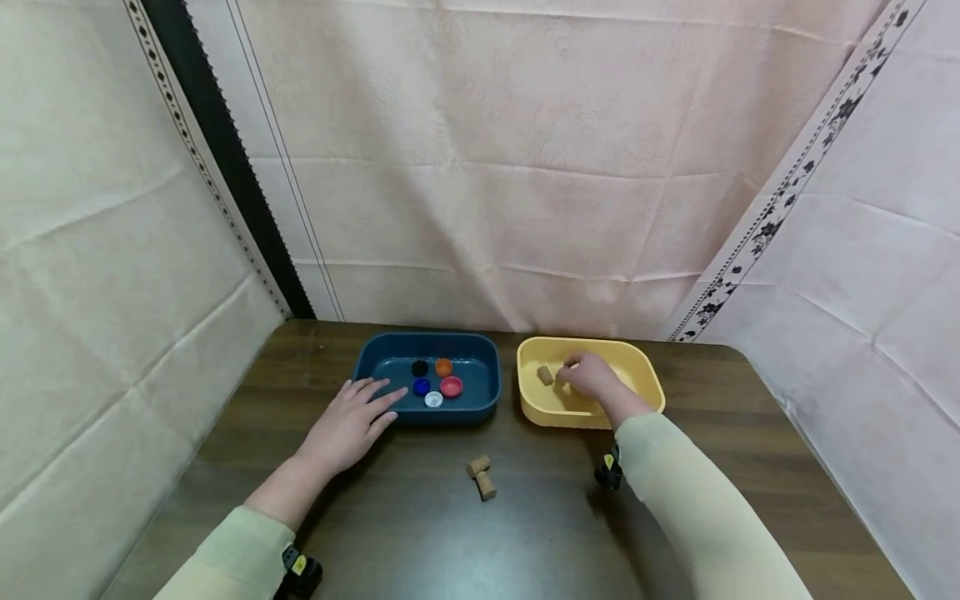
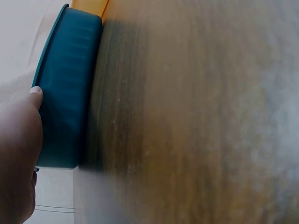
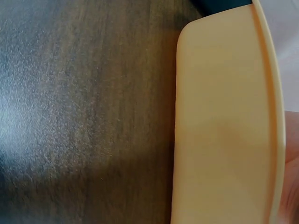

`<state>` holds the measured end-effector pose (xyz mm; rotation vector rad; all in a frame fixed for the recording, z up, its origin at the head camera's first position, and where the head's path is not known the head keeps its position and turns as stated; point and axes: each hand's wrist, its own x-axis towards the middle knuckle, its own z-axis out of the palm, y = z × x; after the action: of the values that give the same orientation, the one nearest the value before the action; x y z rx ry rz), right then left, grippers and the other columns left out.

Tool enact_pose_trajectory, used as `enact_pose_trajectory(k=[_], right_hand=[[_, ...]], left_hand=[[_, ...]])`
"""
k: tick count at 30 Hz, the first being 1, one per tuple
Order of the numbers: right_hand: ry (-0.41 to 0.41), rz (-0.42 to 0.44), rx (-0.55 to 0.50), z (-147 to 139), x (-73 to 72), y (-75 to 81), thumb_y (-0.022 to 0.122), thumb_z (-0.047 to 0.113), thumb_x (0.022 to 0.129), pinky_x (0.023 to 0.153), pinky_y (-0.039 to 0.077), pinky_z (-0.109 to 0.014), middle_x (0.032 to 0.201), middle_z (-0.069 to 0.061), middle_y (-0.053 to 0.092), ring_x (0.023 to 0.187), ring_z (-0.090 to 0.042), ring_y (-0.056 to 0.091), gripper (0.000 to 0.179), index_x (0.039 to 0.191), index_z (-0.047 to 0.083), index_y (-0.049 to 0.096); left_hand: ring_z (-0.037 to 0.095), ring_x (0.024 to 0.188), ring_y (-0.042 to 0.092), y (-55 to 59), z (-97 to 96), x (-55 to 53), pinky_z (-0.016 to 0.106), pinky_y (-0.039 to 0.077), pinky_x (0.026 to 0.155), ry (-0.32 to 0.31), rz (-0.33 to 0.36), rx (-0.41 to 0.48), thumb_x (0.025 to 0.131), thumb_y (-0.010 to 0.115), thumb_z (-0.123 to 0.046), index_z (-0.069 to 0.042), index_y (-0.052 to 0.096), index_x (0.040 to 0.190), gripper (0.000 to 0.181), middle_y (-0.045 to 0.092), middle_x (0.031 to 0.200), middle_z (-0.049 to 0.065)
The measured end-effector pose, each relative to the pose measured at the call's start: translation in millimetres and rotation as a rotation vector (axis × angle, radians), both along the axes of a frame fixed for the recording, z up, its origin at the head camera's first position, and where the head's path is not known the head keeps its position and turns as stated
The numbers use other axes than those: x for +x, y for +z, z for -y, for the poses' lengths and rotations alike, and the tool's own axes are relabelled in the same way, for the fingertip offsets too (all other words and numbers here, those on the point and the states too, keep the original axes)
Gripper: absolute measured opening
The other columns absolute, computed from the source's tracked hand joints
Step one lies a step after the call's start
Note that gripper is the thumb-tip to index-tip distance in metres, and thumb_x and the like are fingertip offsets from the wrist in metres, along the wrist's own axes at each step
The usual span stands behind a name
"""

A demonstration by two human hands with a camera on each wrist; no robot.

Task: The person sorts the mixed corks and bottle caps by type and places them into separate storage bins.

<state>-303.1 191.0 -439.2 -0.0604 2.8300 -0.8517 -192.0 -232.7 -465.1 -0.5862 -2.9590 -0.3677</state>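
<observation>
My left hand [image 1: 347, 423] lies with fingers spread over the front left corner of a dark blue tray [image 1: 487, 407]; in the left wrist view its thumb touches the tray's rim. Inside that tray are several bottle caps: a black cap [image 1: 420, 367], an orange cap [image 1: 443, 367], a blue cap [image 1: 422, 387], a pink cap [image 1: 452, 386] and a white cap [image 1: 433, 400]. My right hand [image 1: 596, 379] reaches into a yellow tray [image 1: 637, 367], fingers bent down beside a cork [image 1: 544, 375]. Whether its fingertips pinch anything is too small to tell. The right wrist view shows mostly the yellow tray's outer wall [image 3: 224, 112].
Two more corks [image 1: 486, 486] lie touching each other on the dark wooden table [image 1: 540, 533], in front of the trays. Pale cloth [image 1: 487, 208] hangs behind the table and along both sides. The two trays stand side by side with a narrow gap.
</observation>
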Motion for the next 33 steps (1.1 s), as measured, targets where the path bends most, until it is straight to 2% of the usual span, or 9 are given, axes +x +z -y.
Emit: enact_pose_trajectory(k=[5,13,17,24,29,33], right_hand=[[0.012,-0.006,0.022,1.0,-2.1,-4.3,0.059,0.023,0.095,0.092,0.046,-0.042,0.114,-0.018,0.065,0.100,-0.030,0.058,0.038,0.124,0.000,0.063],[0.010,-0.002,0.020,1.5,-3.5,-5.0,0.058,0.026,0.096,0.098,0.044,-0.044,0.125,-0.021,0.061,0.106,-0.032,0.055,0.044,0.131,-0.001,0.059],[0.009,-0.004,0.007,1.9,-2.5,-3.1,0.058,0.026,0.095,0.097,0.044,-0.045,0.120,-0.021,0.063,0.105,-0.033,0.056,0.047,0.133,-0.002,0.057],[-0.025,-0.002,0.002,0.1,1.1,2.3,0.059,0.030,0.095,0.096,0.044,-0.044,0.114,-0.019,0.065,0.104,-0.032,0.056,0.051,0.135,0.000,0.055],[-0.075,-0.002,-0.059,-2.7,4.2,6.0,0.064,0.034,0.093,0.095,0.046,-0.044,0.123,-0.021,0.063,0.107,-0.033,0.058,0.054,0.136,0.003,0.055],[-0.093,-0.011,-0.131,-5.8,6.4,5.5,0.064,0.035,0.094,0.089,0.049,-0.043,0.125,-0.021,0.060,0.103,-0.031,0.059,0.054,0.137,0.005,0.055]], left_hand=[[0.037,0.143,0.030,1.8,0.2,0.8,0.061,0.015,0.117,-0.005,-0.005,0.006,0.102,0.052,-0.043,-0.035,0.045,0.149,0.048,0.042,0.154,0.008],[0.036,0.143,0.030,2.0,0.1,-0.1,0.060,0.016,0.117,-0.005,-0.009,0.005,0.102,0.053,-0.043,-0.036,0.045,0.149,0.048,0.043,0.154,0.008],[0.035,0.144,0.029,1.9,0.5,-0.3,0.059,0.015,0.118,0.002,0.010,0.001,0.102,0.052,-0.044,-0.036,0.044,0.150,0.049,0.041,0.155,0.007],[0.036,0.143,0.031,0.2,0.4,-0.9,0.060,0.016,0.117,-0.007,-0.015,0.004,0.102,0.053,-0.042,-0.034,0.046,0.149,0.048,0.043,0.153,0.008],[0.036,0.143,0.031,0.0,-0.4,-0.2,0.060,0.015,0.117,-0.006,-0.019,0.009,0.102,0.054,-0.041,-0.034,0.046,0.149,0.048,0.043,0.153,0.008],[0.037,0.143,0.030,-0.4,-0.3,0.0,0.061,0.016,0.117,0.001,-0.016,0.007,0.102,0.054,-0.041,-0.034,0.046,0.149,0.049,0.043,0.153,0.008]])
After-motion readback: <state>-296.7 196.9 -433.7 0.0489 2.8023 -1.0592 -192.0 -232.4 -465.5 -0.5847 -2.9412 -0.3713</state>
